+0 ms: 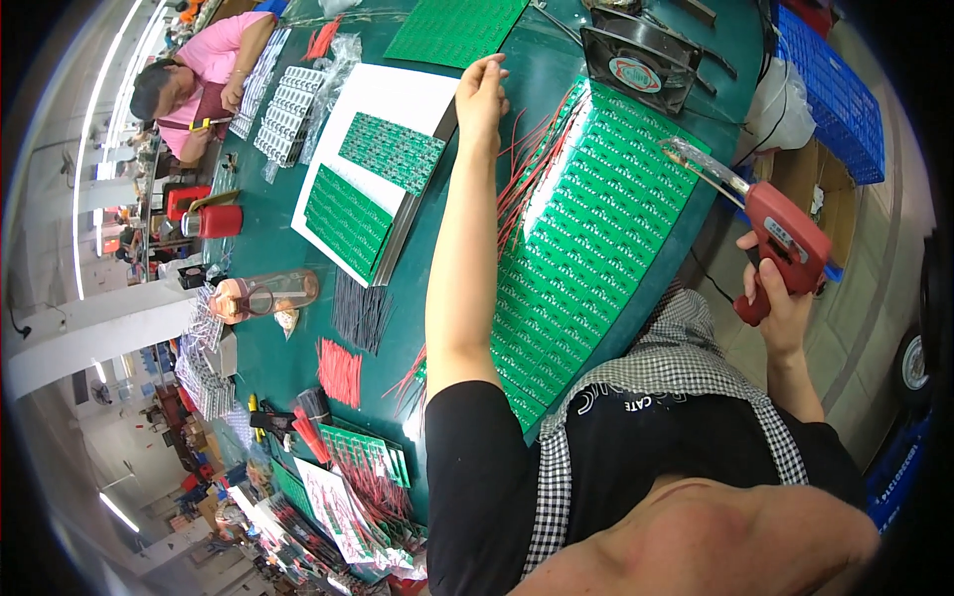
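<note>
My right hand (783, 303) is wrapped round the grip of a red soldering gun (790, 233). The gun's tip points left over the far right corner of a large green circuit board panel (596, 214). Red wires (519, 189) lie along that panel's left edge, their ends spilling onto the table. My left arm stretches far across the table, left of the wires. My left hand (481, 99) has its fingers curled together, near another green board panel (457, 30) at the back; anything between them is too small to make out.
A black fan (641, 65) stands at the panel's far end. White-topped stacked sheets (393, 89) carry smaller green boards (393, 149). Black wires (360, 316), red wires (340, 372) and a pink bottle (263, 296) are on the left. A co-worker in pink (214, 60) sits across; a blue crate (830, 94) is at right.
</note>
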`<control>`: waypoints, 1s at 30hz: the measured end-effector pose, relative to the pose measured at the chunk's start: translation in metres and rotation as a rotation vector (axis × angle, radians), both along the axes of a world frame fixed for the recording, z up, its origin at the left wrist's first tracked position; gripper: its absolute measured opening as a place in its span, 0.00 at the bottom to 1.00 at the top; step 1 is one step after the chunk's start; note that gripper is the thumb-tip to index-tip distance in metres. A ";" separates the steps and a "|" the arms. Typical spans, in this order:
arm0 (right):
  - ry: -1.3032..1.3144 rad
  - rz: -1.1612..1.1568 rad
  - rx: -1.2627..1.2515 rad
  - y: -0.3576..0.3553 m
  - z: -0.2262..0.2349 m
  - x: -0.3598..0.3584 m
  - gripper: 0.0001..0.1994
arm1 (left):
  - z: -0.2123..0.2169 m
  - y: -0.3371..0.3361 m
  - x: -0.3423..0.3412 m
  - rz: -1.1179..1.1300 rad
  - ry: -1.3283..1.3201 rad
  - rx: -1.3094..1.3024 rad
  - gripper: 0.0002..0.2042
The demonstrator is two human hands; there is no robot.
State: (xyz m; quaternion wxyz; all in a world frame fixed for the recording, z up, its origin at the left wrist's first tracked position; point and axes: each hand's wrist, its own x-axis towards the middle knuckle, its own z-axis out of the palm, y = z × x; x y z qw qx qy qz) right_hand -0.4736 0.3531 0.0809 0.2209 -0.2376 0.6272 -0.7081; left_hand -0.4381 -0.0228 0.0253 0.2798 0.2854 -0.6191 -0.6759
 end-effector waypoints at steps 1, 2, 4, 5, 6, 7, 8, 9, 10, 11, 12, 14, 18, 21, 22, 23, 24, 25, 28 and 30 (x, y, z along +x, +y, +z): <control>0.003 0.002 -0.023 -0.002 0.003 0.003 0.18 | -0.002 -0.003 -0.006 -0.032 0.086 0.069 0.10; 0.006 0.009 -0.048 -0.005 0.004 0.004 0.17 | -0.012 -0.010 -0.007 0.017 0.121 -0.047 0.12; 0.004 -0.006 -0.054 -0.001 0.004 0.004 0.17 | -0.029 -0.021 0.010 -0.001 -0.059 -0.410 0.14; -0.002 -0.021 -0.058 -0.002 0.002 0.003 0.18 | -0.030 -0.027 0.020 -0.020 -0.246 -0.770 0.16; -0.009 -0.045 -0.039 0.001 0.001 0.000 0.18 | -0.016 -0.016 0.029 -0.070 -0.507 -0.811 0.19; -0.010 -0.059 -0.034 0.001 0.000 -0.003 0.18 | -0.014 -0.008 0.035 -0.143 -0.618 -0.885 0.16; -0.025 -0.055 -0.027 0.000 0.001 -0.005 0.18 | -0.010 -0.002 0.043 -0.172 -0.646 -0.901 0.14; -0.039 -0.053 -0.020 -0.001 0.002 -0.006 0.18 | -0.006 0.003 0.049 -0.203 -0.673 -0.916 0.12; -0.040 -0.054 -0.018 -0.001 0.003 -0.006 0.18 | -0.004 0.009 0.050 -0.205 -0.673 -0.914 0.12; -0.040 -0.039 -0.030 -0.003 0.004 -0.006 0.18 | -0.003 0.015 0.052 -0.198 -0.663 -0.975 0.09; -0.038 -0.026 -0.042 -0.003 0.004 -0.006 0.18 | -0.001 0.021 0.051 -0.193 -0.650 -1.036 0.06; -0.022 -0.017 -0.043 -0.001 0.004 -0.005 0.18 | 0.005 0.028 0.043 -0.225 -0.762 -1.201 0.05; 0.002 -0.003 -0.072 -0.002 0.001 -0.005 0.18 | 0.015 0.028 0.032 -0.330 -0.963 -1.370 0.03; -0.026 -0.020 -0.036 -0.003 0.002 0.010 0.18 | 0.013 0.015 0.051 -0.359 -0.912 -1.337 0.07; 0.008 -0.020 -0.047 -0.003 -0.004 0.013 0.18 | 0.011 0.012 0.057 -0.375 -0.943 -1.303 0.08; 0.028 -0.036 -0.037 0.001 -0.010 0.011 0.17 | 0.010 0.013 0.064 -0.314 -0.886 -1.277 0.08; 0.041 -0.050 -0.043 -0.001 -0.008 0.013 0.17 | 0.015 0.019 0.073 -0.191 -0.739 -1.317 0.07; 0.047 -0.064 -0.047 -0.002 -0.005 0.013 0.17 | 0.025 0.028 0.080 -0.116 -0.703 -1.275 0.06; 0.057 -0.068 -0.004 -0.001 -0.012 0.003 0.17 | 0.058 0.053 0.132 0.081 -0.502 -1.276 0.03; 0.029 -0.046 0.017 -0.007 -0.010 0.007 0.17 | 0.069 0.062 0.184 0.188 -0.544 -1.295 0.03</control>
